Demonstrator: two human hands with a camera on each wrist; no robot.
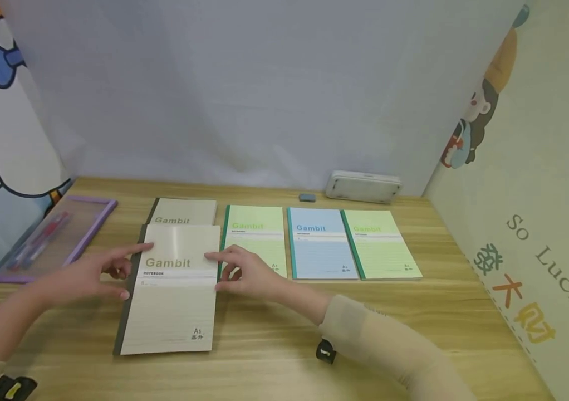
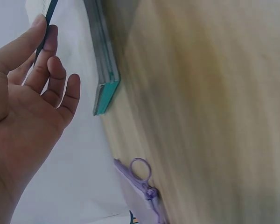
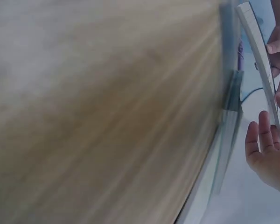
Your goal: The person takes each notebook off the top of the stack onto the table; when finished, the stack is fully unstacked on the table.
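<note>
Two hands were on one notebook, and the biggest thing under it all was the wooden table (image 1: 415, 312), running wall to wall. Next in size, the beige Gambit notebook (image 1: 171, 303) sat raised at the front-left of the table, its top edge overlapping a second beige notebook (image 1: 184, 211) lying flat behind it. To the right, 3 more lay in a row: green notebook (image 1: 254, 234), blue notebook (image 1: 317, 245), then another green one (image 1: 382, 248), edges touching or slightly overlapped. Far left, a clear purple-edged pouch (image 1: 59, 234) w/ pens inside. At the back, a white case (image 1: 363, 186) against the wall, w/ a small grey eraser (image 1: 307, 197) just beside it.

Left hand (image 1: 91, 275) was at the notebook's dark spine edge, fingers mostly straight, thumb under, pressing rather than clenching. Right hand (image 1: 246, 273) was at the opposite edge, index on top, thumb below, pinching it. The right wrist view showed the notebook (image 3: 259, 56) bowed between both hands; the table there was motion-blurred. Left wrist view: fingers (image 2: 46, 65) relaxed and spread.
</note>
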